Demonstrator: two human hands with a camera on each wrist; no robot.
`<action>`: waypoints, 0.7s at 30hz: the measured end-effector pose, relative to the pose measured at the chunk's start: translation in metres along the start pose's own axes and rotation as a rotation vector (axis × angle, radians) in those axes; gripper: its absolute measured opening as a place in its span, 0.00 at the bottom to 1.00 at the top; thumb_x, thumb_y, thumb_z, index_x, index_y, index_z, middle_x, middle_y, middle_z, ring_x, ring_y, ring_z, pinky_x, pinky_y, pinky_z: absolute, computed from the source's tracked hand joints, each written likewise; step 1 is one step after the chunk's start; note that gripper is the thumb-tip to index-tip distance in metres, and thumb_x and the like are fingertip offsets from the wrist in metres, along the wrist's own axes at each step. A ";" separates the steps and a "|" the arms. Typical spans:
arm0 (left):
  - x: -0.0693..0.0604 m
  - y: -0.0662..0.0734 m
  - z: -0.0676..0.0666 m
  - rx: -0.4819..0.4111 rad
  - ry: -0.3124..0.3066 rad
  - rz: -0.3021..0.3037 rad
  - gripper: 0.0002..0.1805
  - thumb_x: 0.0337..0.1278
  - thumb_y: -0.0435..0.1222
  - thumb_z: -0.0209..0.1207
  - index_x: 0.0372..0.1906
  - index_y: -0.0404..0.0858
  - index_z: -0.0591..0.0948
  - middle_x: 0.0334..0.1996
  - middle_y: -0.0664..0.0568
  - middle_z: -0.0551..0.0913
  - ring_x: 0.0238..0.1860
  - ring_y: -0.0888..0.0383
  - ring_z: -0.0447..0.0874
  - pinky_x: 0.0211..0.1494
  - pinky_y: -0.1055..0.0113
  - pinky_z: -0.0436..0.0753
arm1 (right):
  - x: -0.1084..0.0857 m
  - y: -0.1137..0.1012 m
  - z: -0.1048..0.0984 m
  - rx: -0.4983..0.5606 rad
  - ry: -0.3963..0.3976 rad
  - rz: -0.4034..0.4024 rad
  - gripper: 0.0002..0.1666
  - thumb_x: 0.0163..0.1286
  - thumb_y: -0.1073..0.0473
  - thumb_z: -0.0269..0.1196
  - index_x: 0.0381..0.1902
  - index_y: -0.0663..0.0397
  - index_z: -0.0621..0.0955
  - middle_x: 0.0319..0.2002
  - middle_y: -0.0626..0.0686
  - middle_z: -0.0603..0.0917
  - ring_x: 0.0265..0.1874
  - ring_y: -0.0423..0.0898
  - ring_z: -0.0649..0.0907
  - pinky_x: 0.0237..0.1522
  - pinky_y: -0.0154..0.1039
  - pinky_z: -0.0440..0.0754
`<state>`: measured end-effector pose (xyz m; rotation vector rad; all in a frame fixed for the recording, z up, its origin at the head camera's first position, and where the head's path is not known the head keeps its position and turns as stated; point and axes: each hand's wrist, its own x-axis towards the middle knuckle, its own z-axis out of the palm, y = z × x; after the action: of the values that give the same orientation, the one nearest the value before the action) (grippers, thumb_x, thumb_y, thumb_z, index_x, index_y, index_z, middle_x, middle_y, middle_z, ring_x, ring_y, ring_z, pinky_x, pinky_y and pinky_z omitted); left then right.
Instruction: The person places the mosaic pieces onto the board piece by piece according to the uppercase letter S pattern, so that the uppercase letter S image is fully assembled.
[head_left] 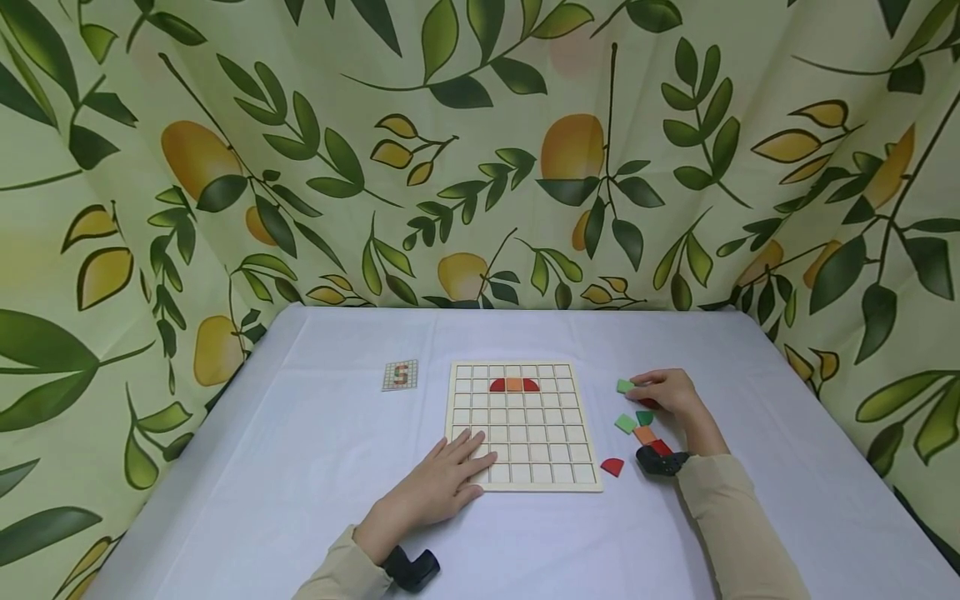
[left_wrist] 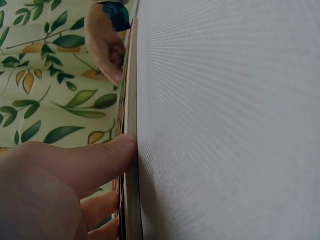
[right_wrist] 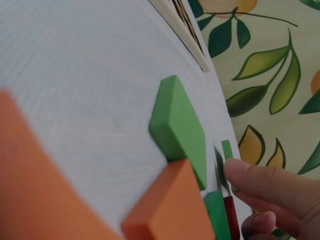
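My left hand (head_left: 441, 479) rests on the lower left of a wooden grid board (head_left: 538, 485). Its fingers are spread and fairly straight; the thumb (left_wrist: 107, 157) touches the board's side edge in the left wrist view. At the right of the board, my right hand (head_left: 672, 393) pinches a green square tile (head_left: 625, 386) between thumb and fingertips. A dark red tile lies partly hidden beneath that hand. In the board's second row, an orange square tile (head_left: 513, 384) sits between two red quarter-round tiles, the left one (head_left: 497, 385) and the right one (head_left: 531, 385).
Nearer me lie another green square tile (head_left: 626, 424), a dark green rounded tile (head_left: 644, 417), an orange tile (head_left: 644, 435), a red tile (head_left: 661, 447) and a red quarter-round tile (head_left: 612, 467). A small pattern card (head_left: 401, 375) lies left of the board. Leaf-print cloth (head_left: 480, 208) hangs behind the table.
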<state>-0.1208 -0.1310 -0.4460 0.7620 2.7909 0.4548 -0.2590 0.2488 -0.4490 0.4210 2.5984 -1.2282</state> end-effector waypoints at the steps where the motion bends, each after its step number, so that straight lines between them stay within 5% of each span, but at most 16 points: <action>1: 0.000 0.000 0.000 0.001 0.001 0.000 0.27 0.68 0.48 0.51 0.70 0.55 0.67 0.77 0.52 0.57 0.79 0.49 0.51 0.78 0.43 0.55 | 0.000 0.000 0.000 0.001 -0.003 0.000 0.28 0.60 0.55 0.68 0.56 0.62 0.79 0.58 0.68 0.73 0.47 0.55 0.70 0.40 0.36 0.70; 6: -0.001 0.000 0.000 0.001 0.006 0.007 0.26 0.69 0.48 0.50 0.70 0.55 0.67 0.77 0.52 0.57 0.79 0.48 0.51 0.78 0.43 0.56 | -0.003 -0.002 -0.001 -0.014 -0.009 -0.039 0.29 0.59 0.54 0.68 0.56 0.63 0.79 0.55 0.67 0.75 0.46 0.53 0.70 0.38 0.35 0.69; 14: -0.001 0.000 -0.001 0.006 0.009 0.010 0.26 0.69 0.48 0.50 0.70 0.54 0.67 0.77 0.51 0.58 0.79 0.48 0.51 0.78 0.43 0.56 | -0.013 -0.014 0.000 -0.039 -0.006 -0.098 0.28 0.60 0.55 0.68 0.55 0.63 0.80 0.29 0.51 0.75 0.36 0.48 0.70 0.33 0.35 0.67; 21: -0.001 0.001 -0.002 0.003 0.008 0.007 0.26 0.69 0.48 0.50 0.70 0.54 0.67 0.77 0.51 0.58 0.79 0.48 0.51 0.78 0.43 0.56 | -0.017 -0.021 0.003 -0.022 -0.004 -0.114 0.27 0.60 0.55 0.68 0.55 0.63 0.80 0.30 0.51 0.75 0.36 0.48 0.69 0.31 0.33 0.66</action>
<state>-0.1202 -0.1312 -0.4439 0.7726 2.7974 0.4555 -0.2507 0.2314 -0.4304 0.2688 2.6624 -1.2325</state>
